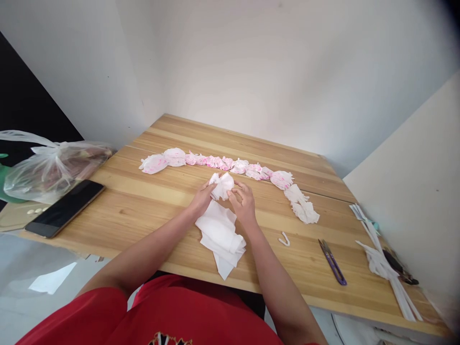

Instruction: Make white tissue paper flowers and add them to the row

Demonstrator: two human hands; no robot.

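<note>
A gathered bunch of thin white tissue-like sheet (223, 184) is held above the middle of the table. My left hand (203, 197) grips its left side, fingers closed on it. From the right, my right hand (243, 203) pinches at its edge with thumb and fingertips. Below the hands lies a loose pile of flat white sheets (220, 235), slightly fanned out. Beyond them, a long curved row of crumpled white and pink pieces (215, 163) stretches across the table. Whether these pieces are paper or cloth I cannot tell.
A small bent white strip (285, 239) and purple-handled thread snips (332, 262) lie to the right. White strips tied in a bundle (383, 266) rest by the right wall. On the left are a black phone (64, 209) and a clear plastic bag (57, 167). Walls border the wooden table (143, 230).
</note>
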